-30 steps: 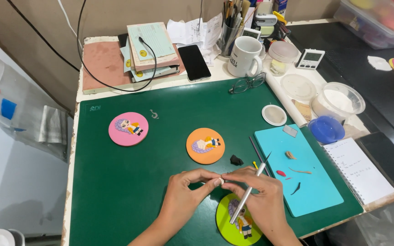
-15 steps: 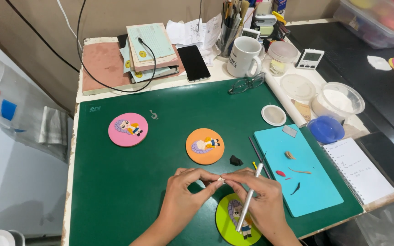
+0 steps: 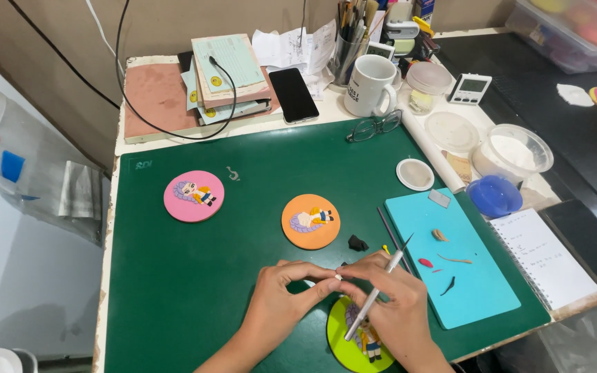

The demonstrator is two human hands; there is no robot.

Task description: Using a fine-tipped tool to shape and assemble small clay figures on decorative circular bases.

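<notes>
Since a second ago little has shifted: both hands have stayed low over the green mat [image 3: 195, 276], fingertips together, and the thin metal tool has tilted slightly more upright across the right hand.

The left hand [image 3: 278, 304] comes in from the bottom edge with the wrist low and the fingers curled narrow, thumb and forefinger pinched on a tiny pale bit of clay [image 3: 338, 278]. The right hand [image 3: 395, 311] meets it from the other side, fingers bent inward, their tips touching the same bit. It also grips the thin metal tool [image 3: 374, 293], which runs slantwise from below the palm up past the knuckles, its dark point above the hand and near the edge of the light blue mat [image 3: 471, 290].

Just beneath both hands lies a yellow-green clay disc [image 3: 336, 338] with a small figure on it, partly hidden by the right hand. An orange disc [image 3: 310, 221] with another figure lies just beyond the fingertips, with a small black lump of clay [image 3: 358, 242] beside it. A pink disc [image 3: 193, 196] sits well to the left on the green mat. On the light blue mat lie small red, brown and dark clay bits. Further back on the desk [image 3: 326, 110] stand a white mug [image 3: 370, 85], a black phone [image 3: 293, 94] and a pair of glasses [image 3: 374, 126].
</notes>
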